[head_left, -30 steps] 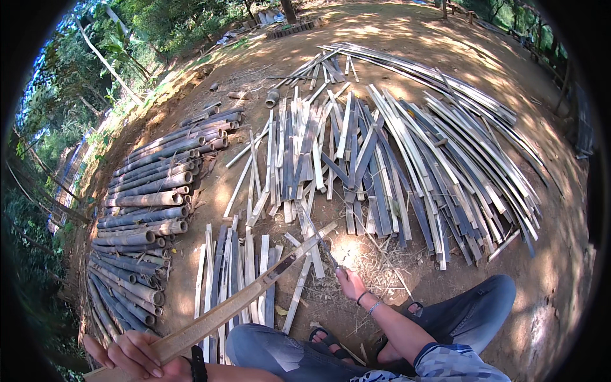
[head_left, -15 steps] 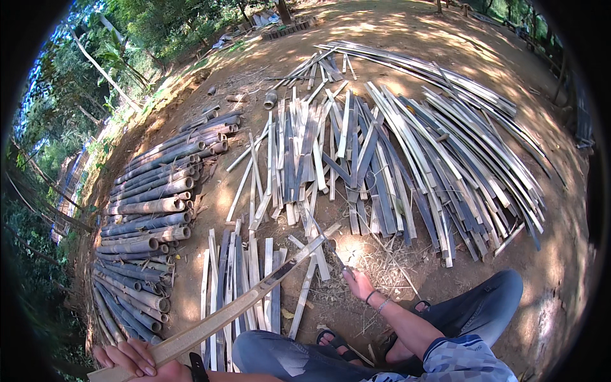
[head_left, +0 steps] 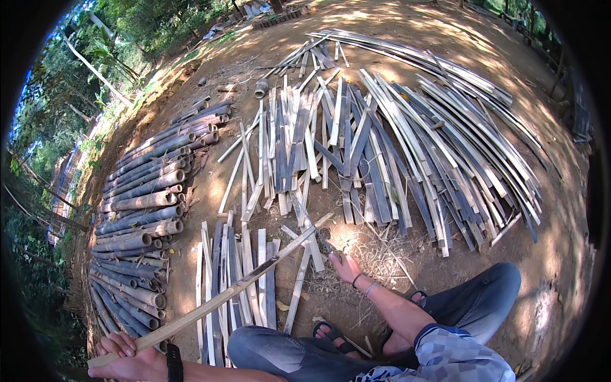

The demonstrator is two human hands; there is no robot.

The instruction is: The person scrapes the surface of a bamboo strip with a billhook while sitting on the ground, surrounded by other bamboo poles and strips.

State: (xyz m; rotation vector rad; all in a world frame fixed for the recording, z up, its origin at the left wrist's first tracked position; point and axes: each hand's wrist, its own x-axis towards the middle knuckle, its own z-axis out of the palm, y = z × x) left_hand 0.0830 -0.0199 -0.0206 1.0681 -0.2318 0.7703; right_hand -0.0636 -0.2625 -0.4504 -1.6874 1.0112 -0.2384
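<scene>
My left hand [head_left: 130, 360], with a black wristband, grips the near end of a long pale bamboo strip [head_left: 242, 286]. The strip runs diagonally up and right over my left knee to its far end near the split pieces. My right hand [head_left: 344, 266], wearing thin bracelets, reaches out over the dirt just right of that far end. Its fingers are closed on what looks like a short dark knife [head_left: 326, 245]. I sit on the ground in blue trousers and sandals.
A stack of round bamboo poles [head_left: 137, 210] lies at the left. Short split slats [head_left: 232, 280] lie in a row before my knees. A wide fan of long split strips [head_left: 394, 146] covers the ground ahead and right. Trees border the left.
My right hand has moved a little forward and left along the ground. The bamboo strip and my left hand have stayed about where they were.
</scene>
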